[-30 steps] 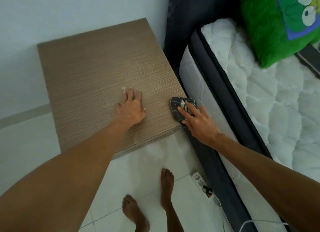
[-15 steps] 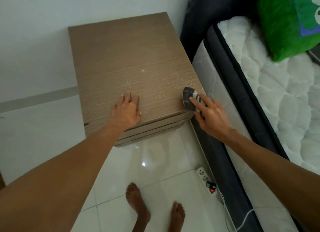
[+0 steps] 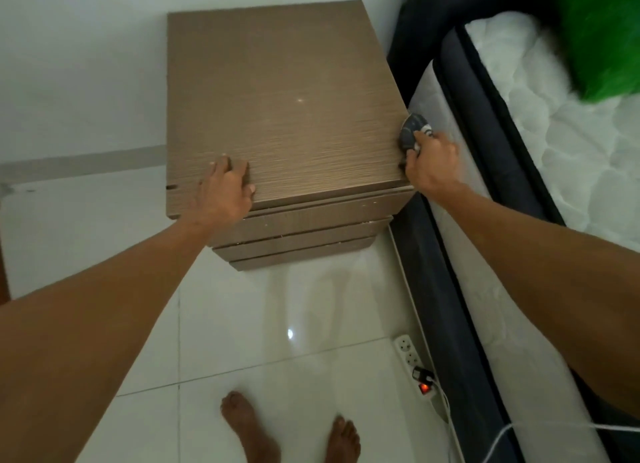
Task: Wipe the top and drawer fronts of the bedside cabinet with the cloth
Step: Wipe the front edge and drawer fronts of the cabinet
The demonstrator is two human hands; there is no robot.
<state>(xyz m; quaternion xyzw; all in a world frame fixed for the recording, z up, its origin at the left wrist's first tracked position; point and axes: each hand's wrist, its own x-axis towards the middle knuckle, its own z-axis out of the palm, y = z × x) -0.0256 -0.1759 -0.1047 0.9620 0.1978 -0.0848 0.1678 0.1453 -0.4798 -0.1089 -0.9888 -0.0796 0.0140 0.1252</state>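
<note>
Head view: your right hand (image 3: 431,161) pinches the grey cloth (image 3: 412,133) against the bedside cabinet's (image 3: 277,99) right edge; your left hand (image 3: 223,192) lies spread at its front edge.

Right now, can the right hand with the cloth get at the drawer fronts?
Probably yes. The right hand holds the cloth at the cabinet's right front corner, just above the drawer fronts. Nothing stands before them; only the bed crowds the right side.
</note>
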